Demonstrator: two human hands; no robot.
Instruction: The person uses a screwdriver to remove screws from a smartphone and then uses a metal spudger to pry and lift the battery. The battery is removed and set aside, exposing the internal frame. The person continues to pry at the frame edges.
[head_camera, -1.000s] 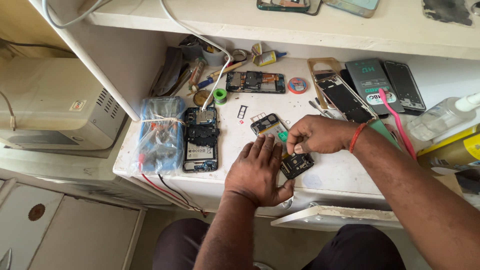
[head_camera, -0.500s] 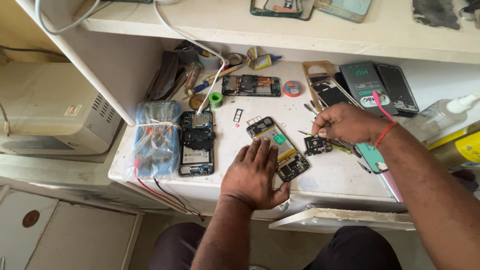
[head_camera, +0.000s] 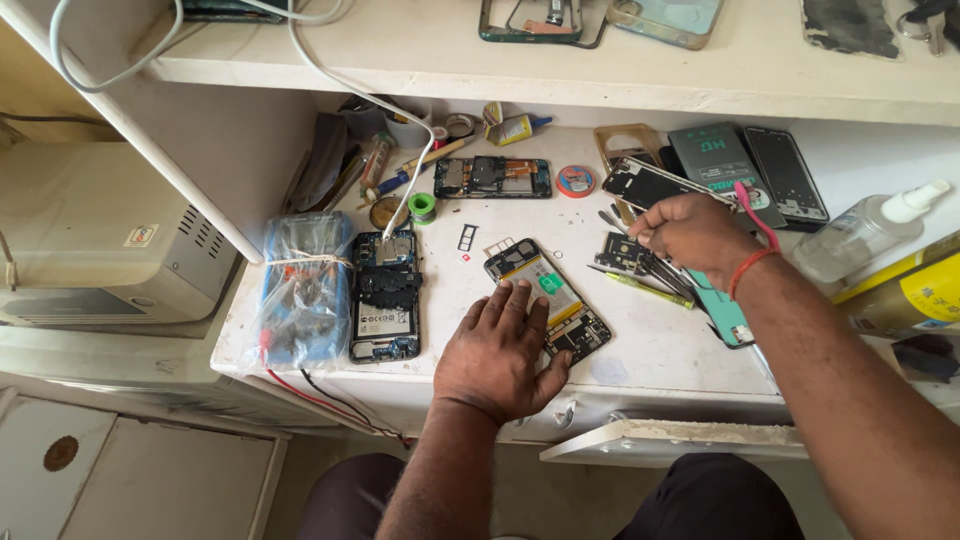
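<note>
**Two hands over an opened phone**

While the left hand (head_camera: 497, 355) is lying flat on the white table (head_camera: 660, 350), its fingers are spreading out and pressing on the opened phone (head_camera: 548, 298). That phone is lying tilted near the front edge, and the hand is hiding part of its lower side. The right hand (head_camera: 690, 235) is reaching to a small dark phone part (head_camera: 622, 255) farther right. Its fingers are curling close together, but whether they are pinching anything is hard to see. Another opened phone (head_camera: 385, 297) is lying to the left, beside a blue bundle in plastic (head_camera: 303, 290).
</note>
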